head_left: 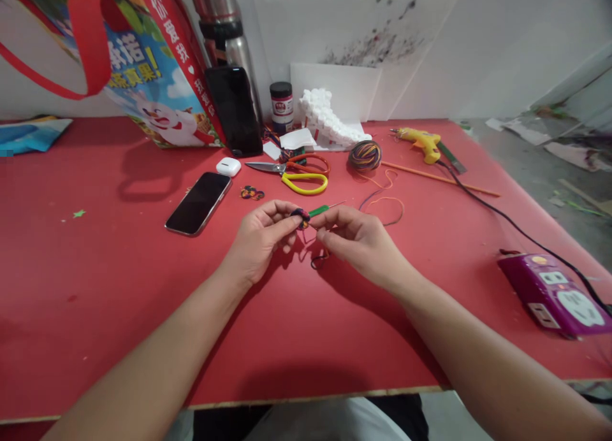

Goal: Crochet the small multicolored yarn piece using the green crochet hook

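Observation:
My left hand [268,232] pinches a small dark multicoloured crocheted piece [301,218] between thumb and fingers. Close beside it, my right hand [358,237] has thumb and forefinger closed on a thin strand of yarn [313,227] at the piece's edge. A loose yarn tail curls on the table below the hands. Just behind the fingers lies a green-handled crochet hook [319,210], its thin metal shaft pointing right. A ball of variegated yarn [365,155] sits farther back, with a strand trailing toward my right hand. Another small crocheted piece [252,192] lies to the left.
On the red table [143,288], yellow-and-orange-handled scissors [301,181] lie behind the hands. A phone [199,203] and white earbud case [228,167] are left. At right are a yellow glue gun [421,143], its black cable, an orange stick [442,178] and a purple power strip [554,294].

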The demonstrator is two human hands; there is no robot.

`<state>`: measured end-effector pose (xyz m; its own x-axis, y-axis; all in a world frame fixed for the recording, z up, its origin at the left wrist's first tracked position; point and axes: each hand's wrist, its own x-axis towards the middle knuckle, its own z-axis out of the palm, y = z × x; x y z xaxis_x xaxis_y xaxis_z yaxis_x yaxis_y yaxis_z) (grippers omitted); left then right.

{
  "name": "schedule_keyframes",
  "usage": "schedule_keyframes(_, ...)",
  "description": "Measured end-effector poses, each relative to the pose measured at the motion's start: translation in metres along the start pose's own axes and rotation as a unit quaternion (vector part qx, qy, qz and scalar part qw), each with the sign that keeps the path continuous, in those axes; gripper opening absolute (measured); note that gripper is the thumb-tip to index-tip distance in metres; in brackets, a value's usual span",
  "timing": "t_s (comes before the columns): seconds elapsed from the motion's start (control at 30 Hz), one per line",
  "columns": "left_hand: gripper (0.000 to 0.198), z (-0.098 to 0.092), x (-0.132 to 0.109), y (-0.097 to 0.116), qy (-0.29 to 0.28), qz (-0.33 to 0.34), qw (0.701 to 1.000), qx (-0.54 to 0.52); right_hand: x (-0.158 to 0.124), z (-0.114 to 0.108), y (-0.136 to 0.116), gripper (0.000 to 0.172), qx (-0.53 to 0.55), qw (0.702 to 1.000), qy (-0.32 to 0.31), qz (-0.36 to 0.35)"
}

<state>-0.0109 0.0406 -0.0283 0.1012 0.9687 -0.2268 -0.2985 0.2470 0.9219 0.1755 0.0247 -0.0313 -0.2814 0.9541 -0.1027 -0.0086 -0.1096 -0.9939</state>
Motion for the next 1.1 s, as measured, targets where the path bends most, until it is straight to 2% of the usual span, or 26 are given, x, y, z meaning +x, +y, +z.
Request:
schedule_keyframes(0.07,0.031,-0.001,0.001,0.000,0.003,0.010,1.000,0.003,0.001,-0.002,-0.002,0.023,0.008,1.000,-0.002,0.008)
schedule_keyframes(0.23,0.032,-0.004,0.002,0.001,0.001,-0.003,1.000,-0.006,0.001,-0.005,0.000,0.014,-0.122,0.989,0.044,-0.071)
schedule_keyframes(0.4,0.031,-0.001,0.000,0.002,-0.008,-0.016,1.000,-0.007,-0.003,-0.001,0.005,0.029,-0.178,0.973,0.038,-0.141)
schedule_keyframes(0.5,0.032,0.000,-0.002,0.001,-0.037,-0.041,0.998,0.000,-0.005,0.001,0.006,0.039,-0.220,0.956,0.026,-0.194)
schedule_keyframes(0.73,0.034,0.000,-0.003,0.000,-0.112,-0.092,0.989,-0.007,-0.003,-0.002,0.010,0.021,-0.293,0.915,0.029,-0.275)
schedule_keyframes(0.93,0.022,-0.002,-0.003,-0.001,-0.166,-0.134,0.976,-0.033,-0.003,-0.001,0.008,0.016,-0.275,0.925,0.030,-0.260)
schedule_keyframes(1.03,0.024,-0.004,-0.002,-0.002,-0.169,-0.138,0.975,-0.030,-0.002,0.000,0.007,0.013,-0.227,0.954,0.035,-0.191)
schedule_keyframes(1.1,0.028,-0.006,-0.001,-0.002,-0.154,-0.111,0.982,-0.020,0.000,0.000,0.004,0.013,-0.163,0.977,0.042,-0.129)
